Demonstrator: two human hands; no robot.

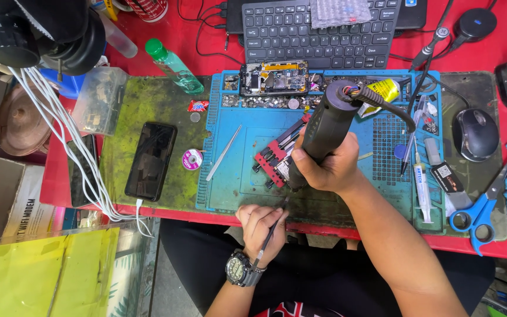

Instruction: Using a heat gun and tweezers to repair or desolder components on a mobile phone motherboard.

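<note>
The right hand (330, 167) is gripping the hot-air wand (324, 132), fingers clamped, over the board (277, 161) mid-mat near the tabletop's front edge, while left hand (259, 226) fingers are pinching tweezers (270, 235); steadying both probably matters most.

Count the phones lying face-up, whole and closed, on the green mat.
1: a black phone lies on the green mat, left of the blue mat. Others may be hidden.

phone (151, 159) left of mat (230, 182) | clamp (277, 158) on mat — keyboard (318, 29) behind | mouse (475, 134) right
</note>
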